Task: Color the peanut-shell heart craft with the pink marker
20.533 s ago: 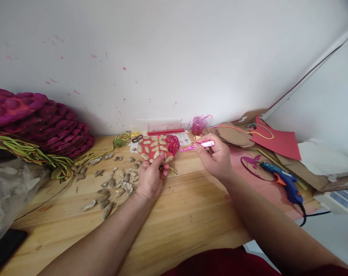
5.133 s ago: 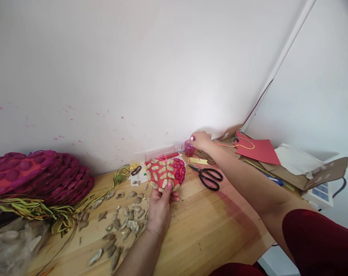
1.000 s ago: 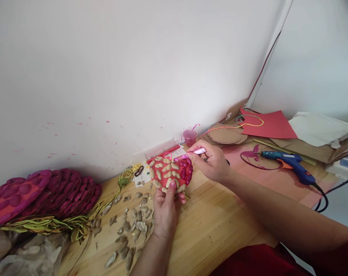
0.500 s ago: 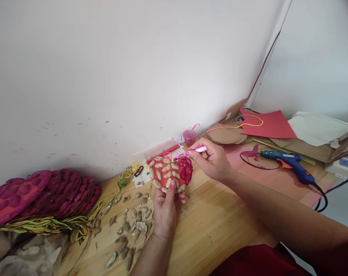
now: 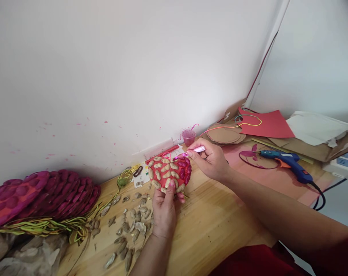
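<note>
My left hand [image 5: 164, 211] grips the lower edge of a round red disc [image 5: 161, 175] covered with peanut shells, thumb on its face. Shells on the disc's right side are coated dark pink; the others are bare tan. Pinched in my right hand [image 5: 210, 159] is a paintbrush [image 5: 199, 149] with a pale handle, its pink tip at the upper right shells of the disc. Just behind that hand stands a clear cup of pink paint [image 5: 188, 137] by the wall. Loose peanut shells [image 5: 135, 222] lie on the table to the left of my left forearm.
At the left leans a stack of pink-painted discs [image 5: 44, 195] with green and yellow cords [image 5: 47, 227]. A blue glue gun [image 5: 290, 161] lies at the right, near cardboard circles [image 5: 224, 133], red paper [image 5: 277, 123] and a power strip [image 5: 346, 163]. Pink spatters mark the wall.
The view has shifted very slightly. Both hands keep their holds on the disc and the paintbrush, with the brush tip still at the disc's upper right.
</note>
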### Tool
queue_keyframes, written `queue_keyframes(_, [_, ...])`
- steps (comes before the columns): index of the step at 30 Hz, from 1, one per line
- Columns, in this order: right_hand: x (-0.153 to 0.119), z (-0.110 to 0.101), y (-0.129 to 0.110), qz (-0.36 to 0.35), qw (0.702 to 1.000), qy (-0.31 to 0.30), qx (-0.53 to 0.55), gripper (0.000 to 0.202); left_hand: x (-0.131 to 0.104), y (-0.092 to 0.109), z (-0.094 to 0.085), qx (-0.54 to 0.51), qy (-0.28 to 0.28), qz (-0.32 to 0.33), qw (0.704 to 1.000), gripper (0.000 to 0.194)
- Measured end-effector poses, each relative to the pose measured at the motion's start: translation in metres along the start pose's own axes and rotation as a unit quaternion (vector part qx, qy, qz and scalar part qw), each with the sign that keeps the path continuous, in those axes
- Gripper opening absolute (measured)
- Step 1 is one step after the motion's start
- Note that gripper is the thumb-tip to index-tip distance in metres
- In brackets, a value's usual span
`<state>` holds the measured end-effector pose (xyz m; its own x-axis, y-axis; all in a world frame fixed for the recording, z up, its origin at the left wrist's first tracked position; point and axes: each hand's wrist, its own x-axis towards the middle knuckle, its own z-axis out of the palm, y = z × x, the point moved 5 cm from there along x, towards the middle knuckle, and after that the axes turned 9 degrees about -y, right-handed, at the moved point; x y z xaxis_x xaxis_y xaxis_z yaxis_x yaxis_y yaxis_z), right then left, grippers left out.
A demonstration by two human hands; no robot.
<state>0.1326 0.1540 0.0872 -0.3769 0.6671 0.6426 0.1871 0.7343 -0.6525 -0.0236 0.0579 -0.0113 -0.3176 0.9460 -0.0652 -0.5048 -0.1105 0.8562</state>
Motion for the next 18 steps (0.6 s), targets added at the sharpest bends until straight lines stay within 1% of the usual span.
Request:
queue_keyframes(3, [-0.0002, -0.0023, 0.0002, 0.006, 1.000, 0.011, -0.005, 0.008, 0.0006, -0.0008, -0.0004, -0.005, 0.000, 0.004, 1.000, 0.052])
queue_keyframes(8, [0.0004, -0.0012, -0.0028, -0.021, 1.000, -0.008, -0.007, 0.006, 0.0001, 0.0004, 0.0001, -0.008, 0.000, 0.005, 1.000, 0.051])
queue_keyframes(14, [0.0002, -0.0029, -0.0016, -0.010, 1.000, 0.000, -0.017, 0.008, -0.0005, 0.0017, 0.0022, -0.016, 0.000, 0.001, 1.000, 0.051])
queue_keyframes(18, [-0.0002, -0.0021, -0.0033, -0.020, 1.000, -0.006, -0.004, 0.007, -0.0009, 0.0016, 0.0022, -0.012, -0.002, 0.005, 1.000, 0.052])
